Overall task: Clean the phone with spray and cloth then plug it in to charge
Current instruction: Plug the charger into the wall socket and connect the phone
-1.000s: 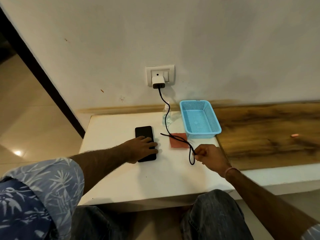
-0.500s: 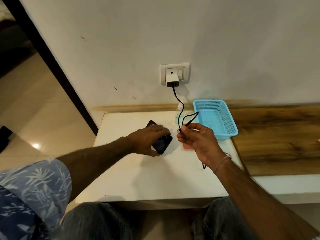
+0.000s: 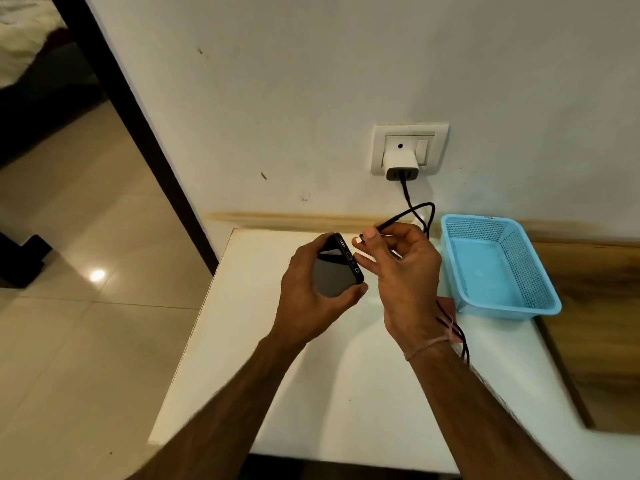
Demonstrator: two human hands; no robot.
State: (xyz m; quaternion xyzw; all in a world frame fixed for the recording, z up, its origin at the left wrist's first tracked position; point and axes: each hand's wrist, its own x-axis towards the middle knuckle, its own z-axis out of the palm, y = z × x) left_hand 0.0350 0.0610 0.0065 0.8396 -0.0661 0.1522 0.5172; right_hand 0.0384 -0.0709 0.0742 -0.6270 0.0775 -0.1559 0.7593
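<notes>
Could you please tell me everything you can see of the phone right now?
The phone is a slim black slab with a dark, glossy, unlit screen. Its bottom edge, turned towards the right, shows an oval port, small slots and a round hole. The left hand grips it tilted above the white table, fingers behind, thumb at the near corner. The cable plug, pinched by the right hand, sits close to the port, not inserted.

Home: wall socket (image 3: pixel 405 140), tiled floor (image 3: pixel 86 341)
</notes>
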